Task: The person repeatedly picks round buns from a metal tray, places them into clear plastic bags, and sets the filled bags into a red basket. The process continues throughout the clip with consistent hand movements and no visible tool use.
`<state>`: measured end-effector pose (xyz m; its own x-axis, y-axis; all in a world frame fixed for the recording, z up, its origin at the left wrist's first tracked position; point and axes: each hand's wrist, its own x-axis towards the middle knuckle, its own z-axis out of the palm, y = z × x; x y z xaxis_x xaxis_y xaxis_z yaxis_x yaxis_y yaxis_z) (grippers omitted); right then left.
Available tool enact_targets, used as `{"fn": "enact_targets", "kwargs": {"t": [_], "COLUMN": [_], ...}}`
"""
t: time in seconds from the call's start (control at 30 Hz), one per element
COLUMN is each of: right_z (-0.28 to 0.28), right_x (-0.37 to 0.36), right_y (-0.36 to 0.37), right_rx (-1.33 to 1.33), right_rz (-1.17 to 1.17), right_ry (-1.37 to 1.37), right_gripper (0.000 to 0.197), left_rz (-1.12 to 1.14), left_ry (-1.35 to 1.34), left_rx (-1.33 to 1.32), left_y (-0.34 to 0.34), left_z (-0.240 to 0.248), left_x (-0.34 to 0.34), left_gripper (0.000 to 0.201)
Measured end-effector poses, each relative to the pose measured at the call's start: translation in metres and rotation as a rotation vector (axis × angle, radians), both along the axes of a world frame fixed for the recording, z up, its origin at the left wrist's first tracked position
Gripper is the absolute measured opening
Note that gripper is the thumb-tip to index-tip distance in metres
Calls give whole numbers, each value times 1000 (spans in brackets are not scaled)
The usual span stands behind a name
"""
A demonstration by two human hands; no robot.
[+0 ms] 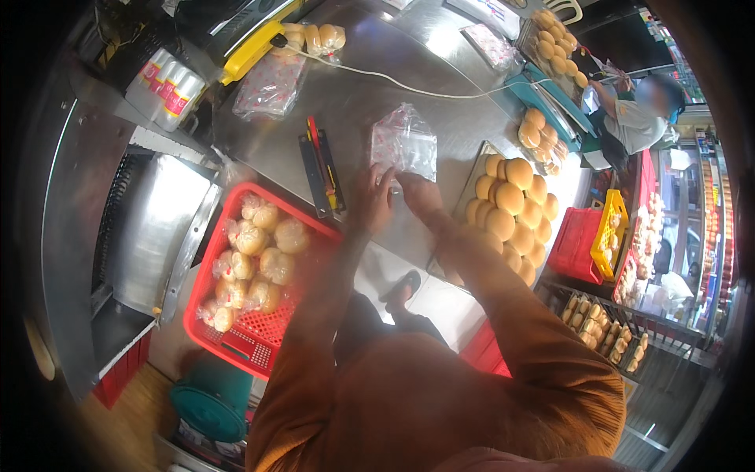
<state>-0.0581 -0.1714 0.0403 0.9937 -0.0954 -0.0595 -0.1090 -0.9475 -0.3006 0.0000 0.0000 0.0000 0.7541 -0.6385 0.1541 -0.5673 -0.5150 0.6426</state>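
A clear plastic bag with a red print [403, 138] lies flat on the steel table, among what looks like a small stack of the same. My left hand [373, 201] is at the bag's near left corner, its fingers bent and closed on the edge. Close beside it, my right hand [422, 195] pinches the same near edge. To the right of my right hand, a tray [437, 270] carries a heap of round golden buns [510, 206]. Just left of my left hand lies a dark sealing bar or holder with a red and yellow tool [321, 167] on it.
At left, a red plastic basket [194, 315] holds several bagged buns [250, 237]. Another pile of printed bags [270, 85] lies by a yellow device [253, 52]. A white cord [385, 76] crosses the table. Bagged buns [541, 140] sit far right, near another person [638, 122].
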Motion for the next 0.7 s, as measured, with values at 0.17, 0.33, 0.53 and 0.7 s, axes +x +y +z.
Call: {"fn": "enact_targets", "kwargs": {"t": [0.17, 0.33, 0.53, 0.7], "right_z": [29, 59, 145, 175], "right_x": [1, -36, -140, -196], "right_y": [-10, 17, 27, 2], "right_rx": [-37, 14, 505, 1235], "right_rz": [-92, -169, -245, -843], "right_ry": [188, 154, -92, -34], "right_gripper": [20, 16, 15, 21], "left_rz": [-77, -116, 30, 183], "left_ry": [-129, -182, -159, 388], "left_rx": [65, 205, 160, -308], "left_y": [-19, -27, -37, -13], "left_z": [4, -5, 8, 85], "left_x": [17, 14, 3, -90], "left_gripper": [80, 67, 83, 56]}}
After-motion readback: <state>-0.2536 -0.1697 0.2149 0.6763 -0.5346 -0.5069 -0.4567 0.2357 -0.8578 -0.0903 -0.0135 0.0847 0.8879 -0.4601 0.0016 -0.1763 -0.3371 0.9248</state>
